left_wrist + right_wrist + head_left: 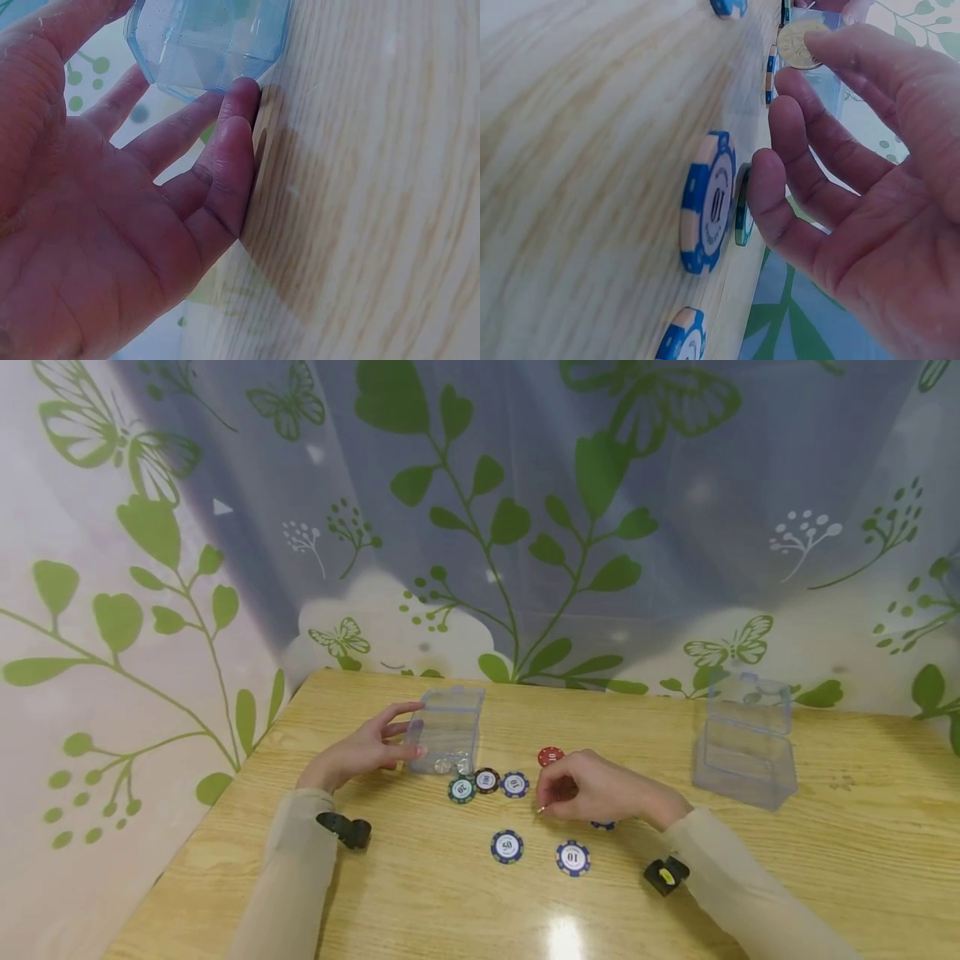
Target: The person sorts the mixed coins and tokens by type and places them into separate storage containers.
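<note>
My left hand (367, 747) grips the left side of a clear plastic box (453, 727) with its lid raised. Several shiny coins (443, 766) lie inside that box. In the left wrist view, fingers of the left hand (127, 202) touch the box's edge (210, 60). Between thumb and forefinger, my right hand (592, 785) pinches a gold coin (801, 45) just above the table. Near it lie a red chip (551, 756), a blue chip (514, 785) and, partly hidden by the hand, another blue chip (602, 825).
A green chip (462, 789) and a dark chip (487, 781) lie in front of the left box. Closer to me are a chip marked 50 (507, 847) and one marked 10 (573, 858). At right stands a second clear box (742, 764), lid up. A patterned curtain (525, 527) hangs behind.
</note>
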Available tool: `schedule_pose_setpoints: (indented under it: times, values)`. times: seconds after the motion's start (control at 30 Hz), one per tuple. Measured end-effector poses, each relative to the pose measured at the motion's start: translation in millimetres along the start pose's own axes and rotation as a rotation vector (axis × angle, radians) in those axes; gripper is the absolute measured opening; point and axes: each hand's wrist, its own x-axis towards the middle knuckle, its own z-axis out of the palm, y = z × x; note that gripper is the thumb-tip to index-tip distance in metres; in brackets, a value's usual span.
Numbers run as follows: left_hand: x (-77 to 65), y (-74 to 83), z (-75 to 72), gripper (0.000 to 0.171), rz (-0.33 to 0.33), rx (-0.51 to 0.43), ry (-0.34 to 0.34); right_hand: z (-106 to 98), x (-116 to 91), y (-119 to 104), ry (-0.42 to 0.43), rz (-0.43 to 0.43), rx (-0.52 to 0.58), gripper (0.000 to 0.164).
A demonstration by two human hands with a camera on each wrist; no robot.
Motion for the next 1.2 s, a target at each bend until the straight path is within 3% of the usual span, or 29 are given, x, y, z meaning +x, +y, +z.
schedule_pose_setpoints:
  times: [0.9,1.2]
  values:
    - [0.3,0.4,-0.3,0.083,0.000,-0.011,-0.006,-2.9,-2.1,-12.6,0.212,0.033,0.024,0.013]
    - [0.1,0.4,-0.2,0.083,0.012,-0.020,-0.023,-3.9,0.0,-16.1,0.280,0.044,-0.023,0.009]
